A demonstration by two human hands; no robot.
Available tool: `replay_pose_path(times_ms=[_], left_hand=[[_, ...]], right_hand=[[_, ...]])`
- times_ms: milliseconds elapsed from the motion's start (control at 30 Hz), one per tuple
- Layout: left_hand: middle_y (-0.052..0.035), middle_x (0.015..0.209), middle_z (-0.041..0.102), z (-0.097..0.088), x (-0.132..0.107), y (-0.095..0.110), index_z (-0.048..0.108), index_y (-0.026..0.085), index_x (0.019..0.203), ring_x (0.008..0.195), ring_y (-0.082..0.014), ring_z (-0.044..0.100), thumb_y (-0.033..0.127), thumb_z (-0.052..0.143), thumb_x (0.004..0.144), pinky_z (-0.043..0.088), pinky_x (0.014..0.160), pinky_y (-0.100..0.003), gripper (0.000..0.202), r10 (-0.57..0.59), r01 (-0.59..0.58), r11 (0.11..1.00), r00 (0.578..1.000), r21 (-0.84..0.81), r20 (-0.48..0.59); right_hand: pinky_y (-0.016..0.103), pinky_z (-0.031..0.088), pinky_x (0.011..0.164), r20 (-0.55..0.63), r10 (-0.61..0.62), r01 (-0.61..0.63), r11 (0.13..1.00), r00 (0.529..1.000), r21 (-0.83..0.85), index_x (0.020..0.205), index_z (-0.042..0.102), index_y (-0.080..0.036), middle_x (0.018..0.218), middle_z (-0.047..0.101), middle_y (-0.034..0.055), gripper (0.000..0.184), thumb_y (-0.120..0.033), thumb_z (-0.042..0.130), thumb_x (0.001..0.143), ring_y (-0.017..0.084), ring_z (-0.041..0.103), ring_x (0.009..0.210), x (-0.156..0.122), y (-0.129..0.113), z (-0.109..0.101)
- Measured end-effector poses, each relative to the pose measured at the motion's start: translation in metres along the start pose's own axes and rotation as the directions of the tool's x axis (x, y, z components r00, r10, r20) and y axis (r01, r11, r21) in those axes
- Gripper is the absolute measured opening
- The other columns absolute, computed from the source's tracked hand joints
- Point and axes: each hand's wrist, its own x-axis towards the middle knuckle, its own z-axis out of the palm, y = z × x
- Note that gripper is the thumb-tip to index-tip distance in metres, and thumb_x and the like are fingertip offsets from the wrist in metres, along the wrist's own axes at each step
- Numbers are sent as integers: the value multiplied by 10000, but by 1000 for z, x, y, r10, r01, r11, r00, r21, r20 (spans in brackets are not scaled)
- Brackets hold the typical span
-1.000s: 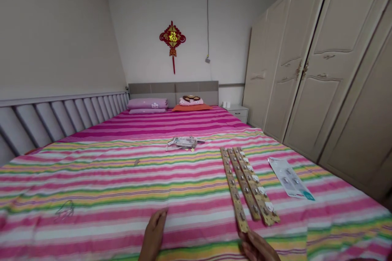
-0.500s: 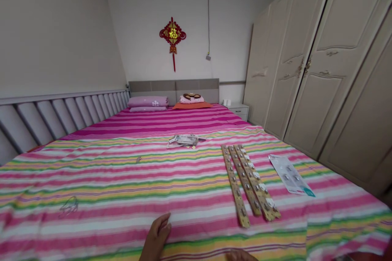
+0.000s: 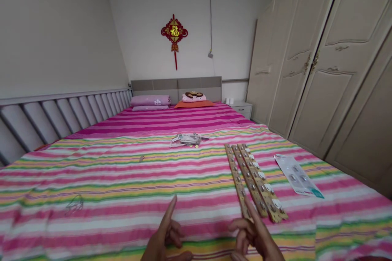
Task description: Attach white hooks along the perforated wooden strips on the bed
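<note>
Striped bed (image 3: 122, 179), seen from its foot. The person's left hand (image 3: 167, 238) is held above it, empty, forefinger raised and other fingers curled. The right hand (image 3: 255, 238), loosely spread and empty, is at the near ends of three studded wooden strips (image 3: 255, 179) lying side by side. These look stiff, thin and light, best pinched by the bare long edges.

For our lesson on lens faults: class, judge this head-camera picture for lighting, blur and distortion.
Head view: light is soft and even, no hard shadows or glare on the bedspread; the wide lens bows the wardrobe doors; the left hand and right hand at the bottom edge look slightly soft, while the wooden strips are fairly sharp.
</note>
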Motion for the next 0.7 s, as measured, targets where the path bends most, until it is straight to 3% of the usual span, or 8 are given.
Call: replay_pose_path(times_ms=[67, 133, 200, 267, 433, 700], left_hand=[[22, 773, 579, 3, 2, 30, 70, 295, 1477, 605, -107, 534, 353, 679, 720, 501, 629, -259, 973, 125, -111, 991, 973, 80, -193], [36, 737, 561, 5, 5, 54, 44, 287, 1477, 581, -105, 516, 336, 659, 748, 493, 615, -255, 955, 201, -168, 977, 926, 128, -320], [51, 696, 542, 8, 9, 70, 24, 266, 1478, 558, -107, 511, 336, 648, 762, 494, 619, -265, 952, 223, -180, 973, 890, 143, -397], [64, 659, 523, 10, 15, 76, -3, 246, 1479, 538, -110, 504, 349, 641, 765, 491, 606, -266, 967, 196, -154, 979, 878, 131, -436], [86, 580, 493, 16, 31, 51, -6, 207, 1481, 482, -109, 460, 346, 665, 704, 431, 505, -228, 1036, -1, 25, 998, 912, 53, -410], [104, 512, 489, 26, 39, -3, -76, 151, 1469, 455, -117, 461, 280, 658, 644, 383, 482, -221, 1111, -190, 210, 977, 938, 39, -290]], right_hand=[[303, 494, 646, -8, -192, 189, 973, 981, -132, 1475, 104, -344, 967, 652, 53, 871, -256, 642, 795, 161, 594, 661, 10, -22, 5], [285, 495, 633, -52, -320, 301, 925, 946, -233, 1475, 52, -350, 937, 651, 34, 856, -219, 597, 829, 137, 573, 618, 20, -35, 13], [249, 476, 554, -80, -362, 325, 899, 929, -293, 1478, 6, -327, 817, 630, -4, 863, -206, 575, 841, 113, 531, 528, 31, -39, 20], [222, 433, 471, -98, -312, 264, 905, 945, -334, 1481, -20, -283, 688, 573, -49, 884, -221, 579, 834, 103, 481, 456, 41, -36, 26], [228, 374, 446, -60, -82, 45, 886, 995, -461, 1486, 36, -218, 554, 504, -87, 884, -200, 570, 781, 126, 477, 443, 55, -6, 27], [235, 318, 453, -89, 133, -160, 845, 987, -510, 1485, 92, -184, 474, 448, -113, 974, -83, 544, 628, 144, 462, 442, 50, 55, 10]])
